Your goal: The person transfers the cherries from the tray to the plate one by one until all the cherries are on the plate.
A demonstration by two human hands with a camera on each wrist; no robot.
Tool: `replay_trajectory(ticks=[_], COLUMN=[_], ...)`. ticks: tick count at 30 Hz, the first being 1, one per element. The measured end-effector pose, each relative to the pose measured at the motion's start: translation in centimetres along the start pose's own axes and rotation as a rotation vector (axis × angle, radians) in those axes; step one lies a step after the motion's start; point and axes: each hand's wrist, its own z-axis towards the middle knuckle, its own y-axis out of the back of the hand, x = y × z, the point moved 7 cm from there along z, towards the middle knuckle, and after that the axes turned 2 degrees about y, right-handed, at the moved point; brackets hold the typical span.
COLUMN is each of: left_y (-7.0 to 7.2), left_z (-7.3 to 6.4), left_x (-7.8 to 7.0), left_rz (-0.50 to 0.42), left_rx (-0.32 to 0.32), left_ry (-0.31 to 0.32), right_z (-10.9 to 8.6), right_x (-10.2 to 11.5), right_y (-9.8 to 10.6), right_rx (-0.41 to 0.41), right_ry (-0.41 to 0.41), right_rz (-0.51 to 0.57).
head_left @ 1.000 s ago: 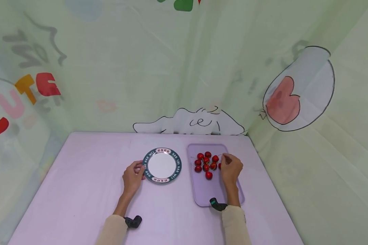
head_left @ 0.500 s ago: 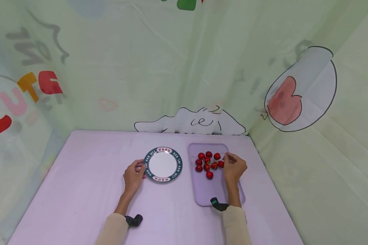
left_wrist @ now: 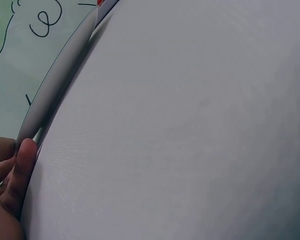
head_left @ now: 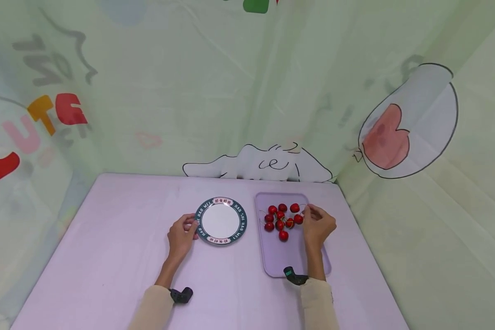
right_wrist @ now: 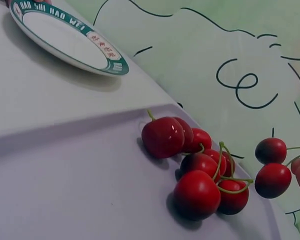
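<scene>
My left hand (head_left: 180, 237) grips the left rim of a white plate (head_left: 220, 221) with a dark green lettered border. In the left wrist view the plate's edge (left_wrist: 60, 77) lies between thumb and fingers, and a shadow shows under it in the right wrist view. My right hand (head_left: 318, 227), over the right side of a purple tray (head_left: 284, 259), pinches thin stems by their ends. Two red cherries (right_wrist: 273, 180) hang from these stems in the right wrist view. Several other red cherries (right_wrist: 196, 195) with green stems lie bunched in the tray.
The tray stands to the right of the plate on a pale pink-purple table (head_left: 107, 256). Behind the table hangs a pale green printed curtain (head_left: 181, 101), meeting its back edge. Each wrist carries a small black camera (head_left: 181, 295).
My right hand has moved slightly right and away from me, drawing the two cherries apart from the bunch. The left hand keeps its grip on the plate, and the view has shifted a little.
</scene>
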Motion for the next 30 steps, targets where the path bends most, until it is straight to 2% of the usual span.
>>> replay_trajectory(ticks=[6,15,23,30], left_y=[0.0,0.0,-0.2,0.0], left_z=[-0.4,0.1,-0.1,0.3], left_x=[0.2,-0.1,-0.2,-0.2], left_rz=[-0.011,-0.012,-0.024,-0.015], left_rx=[0.007,0.011,0.015,-0.003], left_ry=[0.008,-0.015,-0.001,-0.027], right_z=[-1.1,-1.5,-2.5,-3.2], right_x=[0.6,0.5,1.1,1.8], right_y=[-0.4,-2.0,-2.8,-4.3], right_rx=[0.014,0.045,0.089,0.110], right_ry=[-0.052,-0.125,-0.176,-0.207], right_rz=[0.092,0.221,0.278,0.369])
